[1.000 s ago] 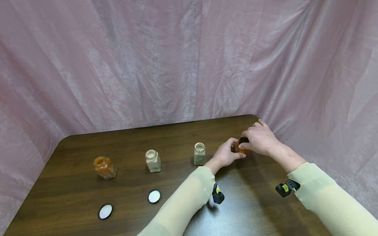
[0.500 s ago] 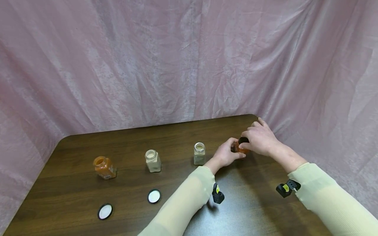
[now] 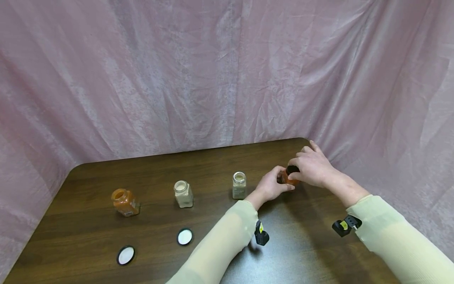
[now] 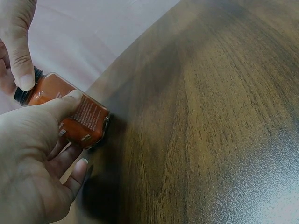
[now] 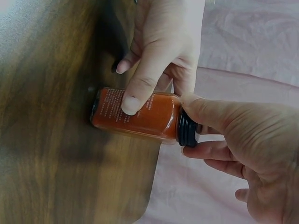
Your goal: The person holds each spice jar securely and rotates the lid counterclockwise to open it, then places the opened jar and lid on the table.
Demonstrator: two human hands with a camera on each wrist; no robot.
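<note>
- I am holding a small orange jar (image 3: 290,179) with my left hand (image 3: 271,187). My thumb and fingers are curling round its glass body.
- The orange jar is standing on the brown table (image 3: 213,165), near the far right corner, close to the pink cloth (image 3: 213,71).
- My right hand (image 3: 312,165) is pinching the black lid (image 5: 187,128) on top of the orange jar. My thumb and fingers are curling round the lid's edge.
- The lid is sitting on the jar's neck. I cannot tell how tight it is.
- Just to the left of my left hand, a clear jar (image 3: 239,185) is standing with no lid on.
- Farther left, a pale jar (image 3: 183,193) is standing open too.
- Far to the left, a big orange jar (image 3: 125,202) is standing open as well.
- Two round lids are lying flat on the table nearer to me, one lid (image 3: 185,236) in front of the pale jar and another lid (image 3: 125,255) in front of the big orange jar.
</note>
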